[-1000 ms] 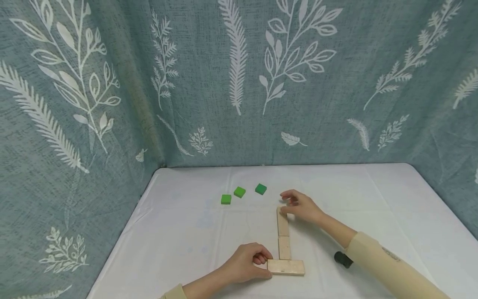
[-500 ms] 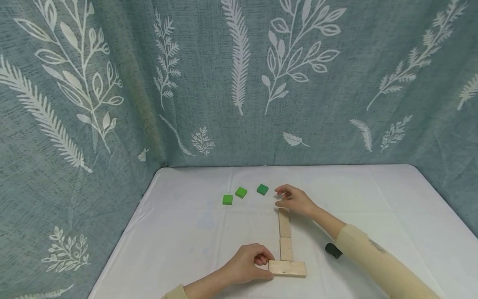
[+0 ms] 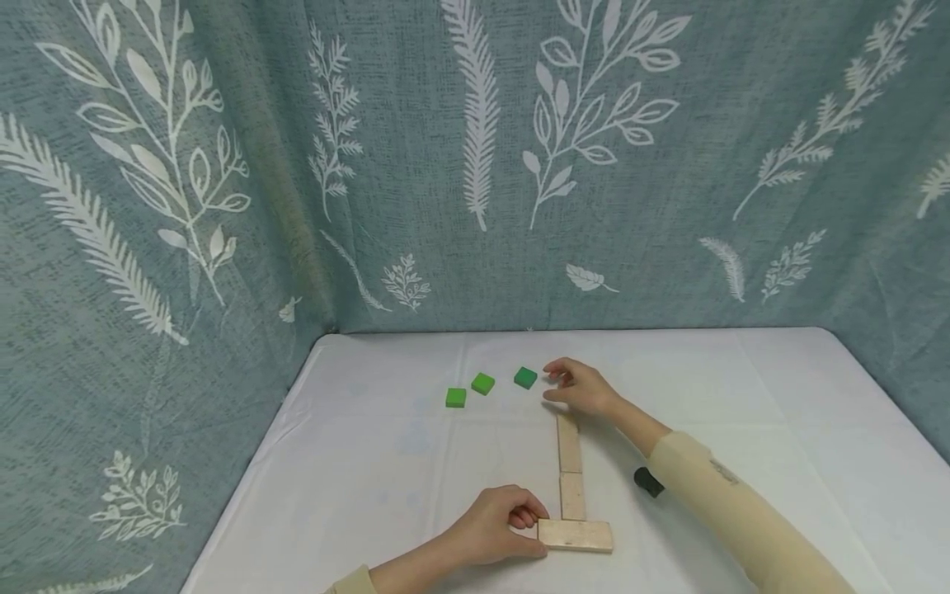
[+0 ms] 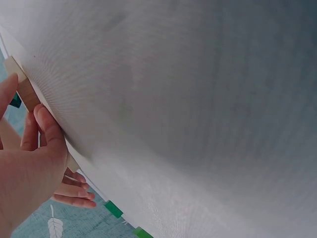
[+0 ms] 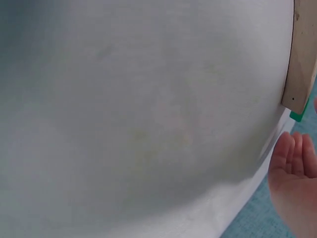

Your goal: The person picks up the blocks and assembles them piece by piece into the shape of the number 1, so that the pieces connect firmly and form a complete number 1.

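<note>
In the head view, three flat wooden blocks lie on the white table. The near block (image 3: 575,535) lies crosswise, and a middle block (image 3: 572,495) and a far block (image 3: 568,443) run away from it end to end. My left hand (image 3: 497,524) grips the left end of the near block between thumb and fingers, also visible on that wooden block (image 4: 27,91) in the left wrist view. Beyond the far block, my right hand (image 3: 582,388) hovers with thumb and fingers apart and holds nothing. Just left of its fingertips sits a dark green block (image 3: 525,378).
Two lighter green blocks (image 3: 482,384) (image 3: 456,398) lie left of the dark green one. A small black object (image 3: 649,482) shows beside the right sleeve, partly covered by it. A patterned curtain (image 3: 445,165) stands behind and left of the table (image 3: 356,462).
My right hand has left the far end of the far wooden block and moved away and leftward, closer to the dark green block. The left hand stays on the near block.
</note>
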A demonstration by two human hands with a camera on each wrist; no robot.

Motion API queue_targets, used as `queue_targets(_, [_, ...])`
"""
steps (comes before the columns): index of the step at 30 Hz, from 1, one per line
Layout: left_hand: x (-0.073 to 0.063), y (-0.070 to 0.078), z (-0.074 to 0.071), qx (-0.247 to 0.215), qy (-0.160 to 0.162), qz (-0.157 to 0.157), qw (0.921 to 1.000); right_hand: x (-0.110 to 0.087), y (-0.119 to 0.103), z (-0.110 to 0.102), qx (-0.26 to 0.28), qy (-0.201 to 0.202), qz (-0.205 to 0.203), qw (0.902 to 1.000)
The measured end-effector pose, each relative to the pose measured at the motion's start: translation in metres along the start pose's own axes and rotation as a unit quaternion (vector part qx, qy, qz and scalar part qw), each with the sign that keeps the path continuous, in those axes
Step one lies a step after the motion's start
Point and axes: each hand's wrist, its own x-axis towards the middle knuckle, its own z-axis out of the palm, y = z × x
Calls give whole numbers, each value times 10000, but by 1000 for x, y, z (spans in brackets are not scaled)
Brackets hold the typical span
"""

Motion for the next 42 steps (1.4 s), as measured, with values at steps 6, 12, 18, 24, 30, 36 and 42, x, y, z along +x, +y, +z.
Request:
queue_targets(6, [0, 1, 0, -31, 20, -56, 10000, 8, -1, 2, -75, -99, -200, 9997])
queue_targets(12, [1, 0, 1, -28, 41, -54, 10000, 15, -4, 6, -280, -162, -210, 9993])
queue_targets(18, [0, 0, 2, -5, 66, -48, 10000, 24, -6, 9, -398, -204, -206, 9988])
queue_targets(24, [0, 1, 3, -11, 68, -126, 9999, 29, -5, 11, -446, -223, -276, 9984])
queue_targets(30, [0, 2, 2, -50, 58, -144, 9999, 33, -7, 13, -521, -291, -377, 9975])
queue_targets(36, [0, 4, 1, -70, 32, -139, 9999, 34, -9, 14, -618, -414, -351, 9966])
queue_targets(42, [0, 3, 1, -40, 47, -142, 9999, 35, -7, 14, -630, -518, -467, 9956])
